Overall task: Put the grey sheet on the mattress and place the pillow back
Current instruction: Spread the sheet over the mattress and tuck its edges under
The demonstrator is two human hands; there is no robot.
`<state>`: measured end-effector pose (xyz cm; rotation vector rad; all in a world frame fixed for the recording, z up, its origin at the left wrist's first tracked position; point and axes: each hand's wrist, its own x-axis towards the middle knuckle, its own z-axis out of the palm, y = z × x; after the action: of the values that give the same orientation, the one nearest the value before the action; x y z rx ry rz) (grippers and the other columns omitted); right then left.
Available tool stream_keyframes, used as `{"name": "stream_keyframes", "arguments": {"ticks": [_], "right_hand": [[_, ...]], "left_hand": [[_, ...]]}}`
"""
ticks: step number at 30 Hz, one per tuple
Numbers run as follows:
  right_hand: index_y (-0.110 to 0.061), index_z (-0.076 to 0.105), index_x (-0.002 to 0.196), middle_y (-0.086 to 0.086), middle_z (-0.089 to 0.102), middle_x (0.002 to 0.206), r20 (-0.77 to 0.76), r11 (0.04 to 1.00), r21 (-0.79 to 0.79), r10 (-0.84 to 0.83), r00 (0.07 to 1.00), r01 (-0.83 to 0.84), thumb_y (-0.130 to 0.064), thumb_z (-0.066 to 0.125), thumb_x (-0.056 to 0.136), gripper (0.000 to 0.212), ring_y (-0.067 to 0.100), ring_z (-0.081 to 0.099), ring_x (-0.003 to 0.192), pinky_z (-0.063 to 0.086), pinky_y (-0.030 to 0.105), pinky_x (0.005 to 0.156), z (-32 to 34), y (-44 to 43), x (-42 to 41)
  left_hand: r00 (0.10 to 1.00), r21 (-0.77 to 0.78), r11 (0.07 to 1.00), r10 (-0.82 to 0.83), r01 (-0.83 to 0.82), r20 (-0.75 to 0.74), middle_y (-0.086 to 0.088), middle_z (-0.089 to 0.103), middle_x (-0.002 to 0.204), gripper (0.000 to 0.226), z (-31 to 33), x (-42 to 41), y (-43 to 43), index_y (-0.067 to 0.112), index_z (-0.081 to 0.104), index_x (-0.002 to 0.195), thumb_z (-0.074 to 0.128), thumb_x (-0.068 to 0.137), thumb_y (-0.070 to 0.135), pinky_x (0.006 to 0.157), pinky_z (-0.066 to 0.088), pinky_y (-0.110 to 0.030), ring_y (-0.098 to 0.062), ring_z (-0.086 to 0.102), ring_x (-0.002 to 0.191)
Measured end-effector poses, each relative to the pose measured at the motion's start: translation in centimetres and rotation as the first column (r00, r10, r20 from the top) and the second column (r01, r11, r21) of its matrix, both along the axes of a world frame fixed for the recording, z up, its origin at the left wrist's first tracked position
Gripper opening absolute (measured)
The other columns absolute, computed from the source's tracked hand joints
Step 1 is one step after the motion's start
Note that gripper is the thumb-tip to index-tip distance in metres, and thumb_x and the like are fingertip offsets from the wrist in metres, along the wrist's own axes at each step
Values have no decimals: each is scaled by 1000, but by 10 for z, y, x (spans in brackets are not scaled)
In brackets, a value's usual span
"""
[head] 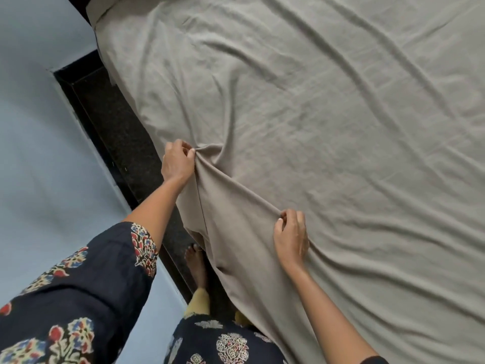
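The grey sheet (315, 114) lies spread over the mattress, wrinkled in long diagonal folds. Its near edge hangs over the bed's side toward the floor. My left hand (176, 161) pinches a bunch of the sheet at the bed's edge. My right hand (291, 236) grips another fold of the sheet a little nearer to me, and a taut ridge of cloth runs between the two hands. No pillow is in view.
A narrow strip of dark floor (115, 132) runs between the bed and the pale blue wall (31, 153) on the left. My bare foot (196, 264) stands on that strip, right against the hanging sheet.
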<state>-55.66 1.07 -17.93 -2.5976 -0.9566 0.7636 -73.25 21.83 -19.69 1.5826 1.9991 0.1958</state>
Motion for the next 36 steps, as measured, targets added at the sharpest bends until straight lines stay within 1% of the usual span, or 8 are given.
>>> {"name": "stream_keyframes", "arguments": {"ticks": [3,6,9,13,20,27,32,36], "right_hand": [[-4,61,97,16,56,105,1,999,44,10,1000,-10,-12,52,91,14,35,56,95,42,39,75,-3,15,2],[-6,60,103,17,54,109,17,999,12,39,999,-39,-20,54,92,18,35,55,99,43,39,77,-5,37,1],[-8,56,108,16,51,114,54,989,-54,138,989,-135,-23,55,92,22,35,53,105,45,40,78,-9,59,-4],[-5,54,106,17,54,115,100,970,-122,225,969,-212,-16,44,96,18,36,55,104,44,43,75,-17,80,-7],[1,55,94,26,56,101,203,983,73,-180,963,168,-3,46,90,11,41,56,95,42,46,73,-7,124,-2],[-6,59,110,19,54,114,40,993,44,111,993,-113,-18,52,92,23,36,53,107,42,40,86,-4,215,-37],[-8,46,111,18,55,119,2,927,-233,304,953,-295,-17,44,95,19,36,54,108,43,40,82,-5,259,-54],[-5,47,110,20,56,118,47,951,-197,252,967,-238,-15,39,97,18,36,55,107,42,40,80,7,282,-47]], "left_hand": [[997,27,997,72,-73,21,-13,40,132,33,3,-1,14,10,48,126,50,96,24,87,42,-36,-22,53,101],[911,-109,923,382,-369,155,-11,38,137,58,-7,-9,26,15,35,138,61,89,29,94,48,-40,-16,50,101],[791,-152,829,559,-538,249,-11,59,111,20,-19,-29,38,14,53,106,60,89,22,75,58,-44,-25,65,85],[870,-67,882,472,-467,142,-5,61,100,9,-20,-55,58,21,49,91,45,97,27,83,54,-44,-27,64,89],[980,57,982,177,-182,87,-7,58,113,18,2,-59,124,11,56,105,45,97,24,85,45,-34,-22,56,99],[955,-42,962,274,-271,117,-9,36,137,55,12,-62,166,16,30,143,53,94,30,93,41,-38,-26,52,110],[975,-175,964,215,-202,61,-12,58,115,26,6,-80,200,11,50,108,58,91,28,84,46,-37,-32,58,104],[990,-11,990,138,-139,-17,-9,58,109,18,12,-86,220,10,54,102,45,98,25,74,38,-34,-29,56,97]]}}
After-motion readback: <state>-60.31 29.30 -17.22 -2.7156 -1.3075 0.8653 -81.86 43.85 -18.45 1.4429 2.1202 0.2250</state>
